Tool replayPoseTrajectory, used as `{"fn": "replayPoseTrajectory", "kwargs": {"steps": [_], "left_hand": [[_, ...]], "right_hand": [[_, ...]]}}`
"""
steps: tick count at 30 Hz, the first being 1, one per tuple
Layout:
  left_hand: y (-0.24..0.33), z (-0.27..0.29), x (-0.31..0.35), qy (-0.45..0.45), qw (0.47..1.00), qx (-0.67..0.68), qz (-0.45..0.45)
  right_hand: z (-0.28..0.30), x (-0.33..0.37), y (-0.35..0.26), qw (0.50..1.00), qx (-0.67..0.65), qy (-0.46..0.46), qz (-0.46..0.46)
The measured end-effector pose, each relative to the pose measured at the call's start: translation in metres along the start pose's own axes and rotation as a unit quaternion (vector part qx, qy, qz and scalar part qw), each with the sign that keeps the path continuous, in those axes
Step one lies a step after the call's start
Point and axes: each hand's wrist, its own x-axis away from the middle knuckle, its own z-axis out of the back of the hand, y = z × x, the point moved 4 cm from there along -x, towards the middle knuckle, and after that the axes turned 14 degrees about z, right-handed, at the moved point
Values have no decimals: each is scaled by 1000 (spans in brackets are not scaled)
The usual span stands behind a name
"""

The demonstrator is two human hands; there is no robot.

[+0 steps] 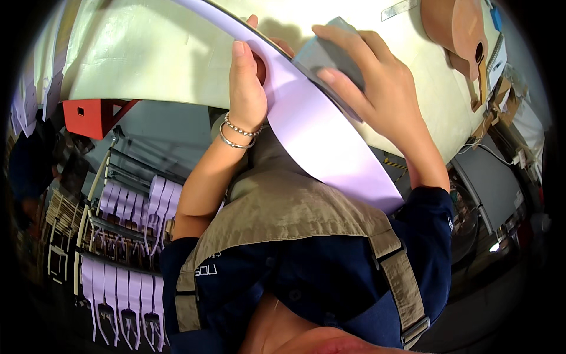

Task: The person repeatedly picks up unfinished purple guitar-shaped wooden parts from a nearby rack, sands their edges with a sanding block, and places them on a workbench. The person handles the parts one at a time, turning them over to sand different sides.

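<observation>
A glossy lavender instrument body point(336, 138), apparently a small guitar or ukulele, slants from the far edge of the view down to my apron. My left hand point(246, 88) is wrapped around its narrow waist, thumb on the near side and other fingertips showing past the dark far edge. In my right hand point(383, 76) is a grey sanding block point(336, 59), gripped between thumb and fingers and lying along that far edge. The block's underside is hidden, as are parts of my left fingers.
A pale-covered worktable point(159, 53) lies beneath. On its right rests a brown guitar-shaped body point(451, 23); a ruler point(399, 9) lies nearby. A red box point(88, 118) stands left, above a rack point(79, 259) hung with several lavender instruments point(121, 283). A person point(32, 171) is at far left.
</observation>
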Motion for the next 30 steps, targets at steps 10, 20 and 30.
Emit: {"fn": "replayPoseTrajectory", "kwargs": {"steps": [10, 20, 30], "left_hand": [[-5, 3, -3, 9, 997, -74, -21], [-15, 11, -6, -20, 996, -84, -19], [-9, 4, -3, -26, 996, -69, -45]], "right_hand": [[-5, -20, 2, 993, 55, 78, 64], [-13, -91, -10, 992, 8, 108, 58], [-11, -134, -24, 996, 3, 75, 48]]}}
